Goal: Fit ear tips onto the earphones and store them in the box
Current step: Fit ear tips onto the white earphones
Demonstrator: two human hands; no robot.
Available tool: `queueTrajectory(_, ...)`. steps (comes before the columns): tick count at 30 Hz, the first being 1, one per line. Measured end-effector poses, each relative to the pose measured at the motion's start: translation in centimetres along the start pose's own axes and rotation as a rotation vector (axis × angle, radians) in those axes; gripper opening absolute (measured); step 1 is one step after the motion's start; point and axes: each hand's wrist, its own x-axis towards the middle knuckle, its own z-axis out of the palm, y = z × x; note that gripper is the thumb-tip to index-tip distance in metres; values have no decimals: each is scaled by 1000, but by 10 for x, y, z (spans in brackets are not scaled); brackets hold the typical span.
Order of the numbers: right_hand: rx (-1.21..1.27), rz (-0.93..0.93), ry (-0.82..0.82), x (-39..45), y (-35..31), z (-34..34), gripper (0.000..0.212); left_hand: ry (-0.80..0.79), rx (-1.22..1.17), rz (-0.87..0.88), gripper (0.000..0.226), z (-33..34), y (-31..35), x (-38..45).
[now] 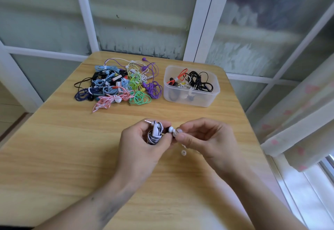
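Ear tip fitting
Left hand [144, 144] grips the coiled earphone [155, 134]; right hand [204, 139] pinches an ear tip [175, 133] against its bud.

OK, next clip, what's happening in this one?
A person is fitting ear tips. The left hand grips a bundled black-and-white striped earphone, while the right hand pinches a small white ear tip against its earbud. Another loose ear tip lies on the table. A pile of colourful earphones waits beside the plastic box, which already holds several.
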Motion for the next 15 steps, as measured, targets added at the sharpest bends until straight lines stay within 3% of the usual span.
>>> queueTrajectory(15, 22, 24, -19, -1, -3, -1, 26, -58, 89, 82, 18, 0, 5, -4)
